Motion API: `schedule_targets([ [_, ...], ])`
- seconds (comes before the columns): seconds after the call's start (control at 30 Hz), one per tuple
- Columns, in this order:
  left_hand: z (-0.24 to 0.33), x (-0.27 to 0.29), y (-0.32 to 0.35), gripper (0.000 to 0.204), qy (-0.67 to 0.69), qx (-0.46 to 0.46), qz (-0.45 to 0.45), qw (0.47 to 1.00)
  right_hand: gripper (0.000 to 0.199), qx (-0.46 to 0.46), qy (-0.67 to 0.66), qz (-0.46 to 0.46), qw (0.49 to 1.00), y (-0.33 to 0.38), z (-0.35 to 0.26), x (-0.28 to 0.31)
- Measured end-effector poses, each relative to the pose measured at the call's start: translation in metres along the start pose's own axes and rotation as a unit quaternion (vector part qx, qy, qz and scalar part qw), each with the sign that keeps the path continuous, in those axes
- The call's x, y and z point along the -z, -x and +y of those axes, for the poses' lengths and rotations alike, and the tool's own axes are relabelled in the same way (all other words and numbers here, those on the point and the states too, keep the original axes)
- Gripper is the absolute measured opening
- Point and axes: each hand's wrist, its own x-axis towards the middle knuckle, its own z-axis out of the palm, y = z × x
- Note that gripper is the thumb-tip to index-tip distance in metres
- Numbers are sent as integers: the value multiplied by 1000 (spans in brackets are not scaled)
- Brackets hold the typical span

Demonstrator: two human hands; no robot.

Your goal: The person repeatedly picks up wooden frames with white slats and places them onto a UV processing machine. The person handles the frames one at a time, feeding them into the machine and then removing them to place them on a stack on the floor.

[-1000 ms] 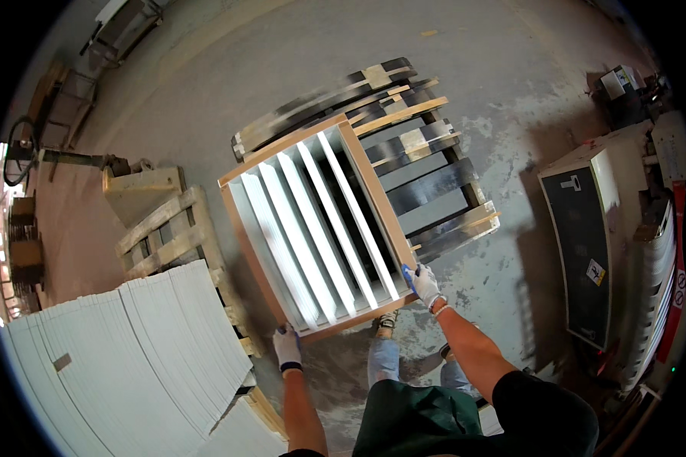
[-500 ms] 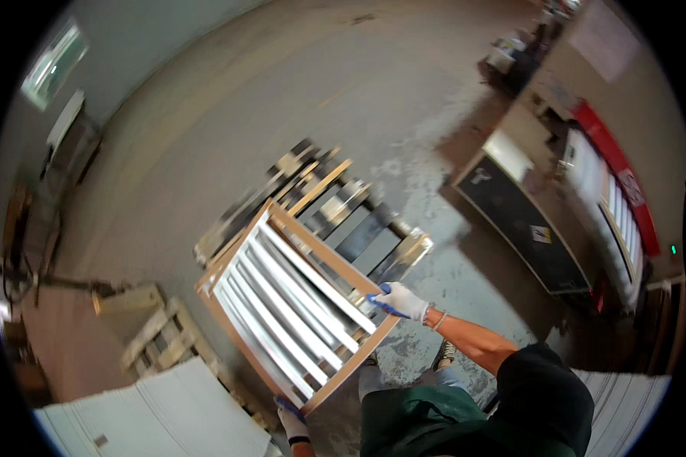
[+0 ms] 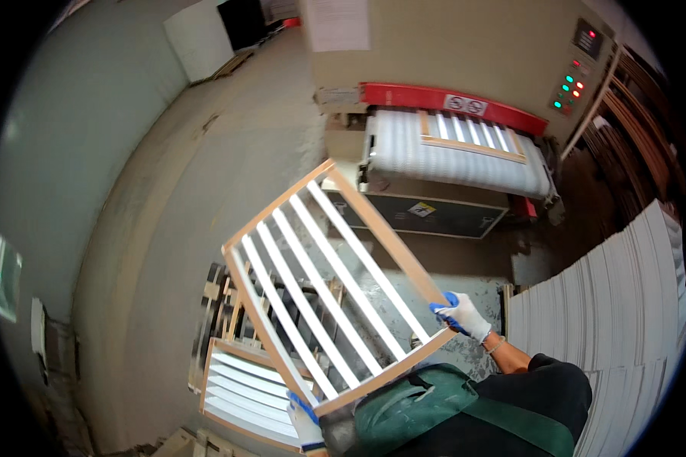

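Note:
Both my hands, in white gloves with blue palms, hold a slatted frame (image 3: 389,241) with brown edges and bright white slats, tilted out in front of me. My right hand (image 3: 463,315) is closed around its near right corner. At the near left corner, my left hand (image 3: 305,423) grips the edge, its fingers partly hidden. Below the held frame and to the left, a second slatted frame (image 3: 244,385) lies by a wooden pallet (image 3: 229,305), partly covered from view.
Ahead to the right stands a large beige machine with a white ribbed bed (image 3: 404,156), a red bar (image 3: 404,94) above it and lit buttons (image 3: 568,87). Another slatted frame (image 3: 472,148) lies on that bed. Tall stacks of white panels (image 3: 594,305) stand close on my right.
My view has swung right, bringing the machine ahead of me. The held frame has moved with both hands, away from above the pallet, and the second slatted frame now shows below it.

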Motion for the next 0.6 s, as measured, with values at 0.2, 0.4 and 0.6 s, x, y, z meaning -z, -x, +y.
schedule_targets([
  [0.2,112,-118,-60,54,-178,-195,-90,960,13,0,-170,166,971,29,50,130],
  [0.4,192,-239,-69,48,-241,-547,-70,799,9,13,-277,266,923,36,107,210],
  [0.6,200,-309,-81,34,-384,-457,-176,783,18,-2,-283,291,914,33,119,259],
])
